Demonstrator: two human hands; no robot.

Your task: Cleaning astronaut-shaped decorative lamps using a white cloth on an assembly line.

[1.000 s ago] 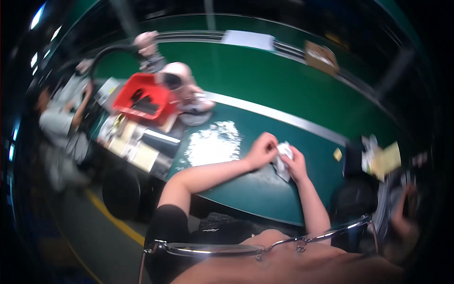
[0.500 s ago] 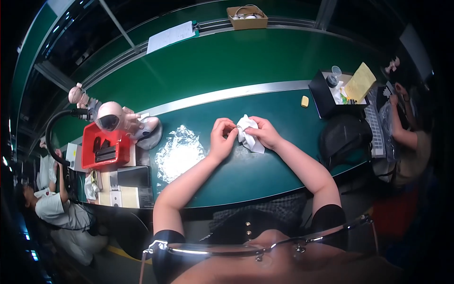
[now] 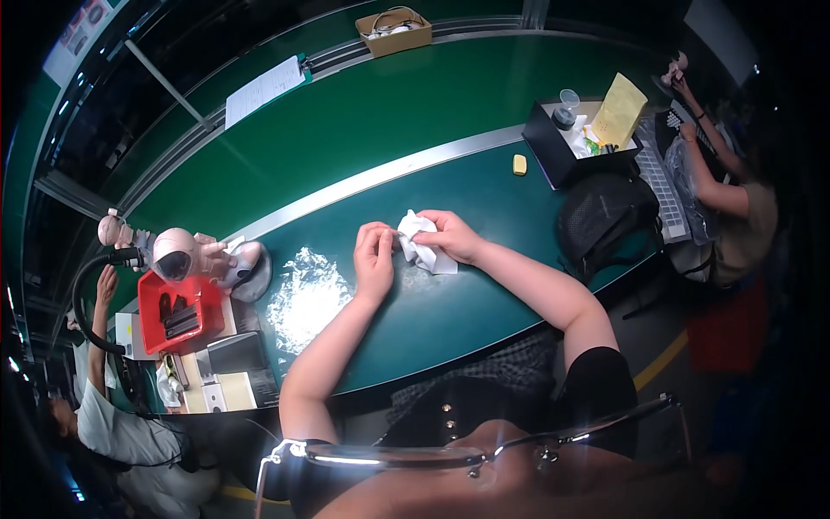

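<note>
In my right hand [image 3: 455, 237] is a crumpled white cloth [image 3: 432, 259], its lower corner hanging over the table. My left hand [image 3: 374, 262] is closed beside the cloth's left edge, thumb and fingers pressed together. Whatever sits between those fingertips is hidden or too small to name. Both hands are above the dark green tabletop [image 3: 415, 337]. Left of my left forearm lies a shiny sheet of clear plastic film [image 3: 309, 294].
At left, a pink-white astronaut figure [image 3: 179, 253] stands behind a red bin [image 3: 207, 314] of black parts. A black box [image 3: 546, 145], a small yellow block [image 3: 520, 164] and a black bag [image 3: 605, 221] are at right. Co-workers sit at both sides.
The whole view has shifted and tilted, so the table slants more. My hands remain together at the cloth. The left co-worker's arm is now raised toward the figure, and the right co-worker's arm is raised.
</note>
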